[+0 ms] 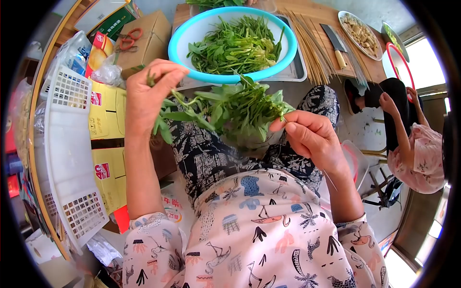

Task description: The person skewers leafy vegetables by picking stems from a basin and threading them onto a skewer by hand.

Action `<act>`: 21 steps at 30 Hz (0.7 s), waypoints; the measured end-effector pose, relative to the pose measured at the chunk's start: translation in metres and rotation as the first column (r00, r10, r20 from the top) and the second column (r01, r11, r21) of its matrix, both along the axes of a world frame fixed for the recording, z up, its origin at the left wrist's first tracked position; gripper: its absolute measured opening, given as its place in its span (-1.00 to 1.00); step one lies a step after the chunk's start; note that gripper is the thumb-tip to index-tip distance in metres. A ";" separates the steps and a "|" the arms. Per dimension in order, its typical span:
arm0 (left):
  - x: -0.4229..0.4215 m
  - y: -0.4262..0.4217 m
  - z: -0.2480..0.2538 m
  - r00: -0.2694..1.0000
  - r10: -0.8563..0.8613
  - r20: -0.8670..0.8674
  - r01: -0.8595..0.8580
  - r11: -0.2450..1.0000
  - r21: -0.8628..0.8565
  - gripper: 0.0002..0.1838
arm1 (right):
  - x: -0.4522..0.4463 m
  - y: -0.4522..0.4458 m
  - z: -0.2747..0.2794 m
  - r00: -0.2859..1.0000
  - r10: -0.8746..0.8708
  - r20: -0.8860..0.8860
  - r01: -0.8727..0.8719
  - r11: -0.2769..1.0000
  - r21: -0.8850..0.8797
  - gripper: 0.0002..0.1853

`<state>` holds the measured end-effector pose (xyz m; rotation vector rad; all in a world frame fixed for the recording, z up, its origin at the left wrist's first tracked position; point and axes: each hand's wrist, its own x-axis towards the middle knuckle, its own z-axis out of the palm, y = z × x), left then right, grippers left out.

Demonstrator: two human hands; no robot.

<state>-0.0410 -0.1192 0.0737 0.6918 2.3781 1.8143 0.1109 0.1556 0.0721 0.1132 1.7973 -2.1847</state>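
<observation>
Looks like leafy greens [240, 108] are being bunched onto a thin stick [330, 181], and imo that's best done without rushing: stems should be caught at the firm part rather than the leaf, the loose end kept lightly taut, and fingertips kept out of line with the point. If too much is crammed into one spot, the leaves will probably get bruised. As for the grip, the right hand [312, 137] is closed in a thumb-and-forefinger pinch, with the stick held right at the edge of the bunch and its tail showing below the wrist. A trailing stem seems to be pinched by the left hand [151, 91], but it's blurry there, so the exact contact can't be sworn to. The bunch is suspended between both hands above the lap, touching the right fingertips, on the near side of the blue-rimmed basin [206, 76]
</observation>
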 end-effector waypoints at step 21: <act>0.021 0.069 -0.015 0.834 -0.539 0.116 0.491 0.822 0.290 -0.80 | -0.004 -0.007 0.013 0.996 0.061 0.058 -0.049 0.978 -0.201 -0.75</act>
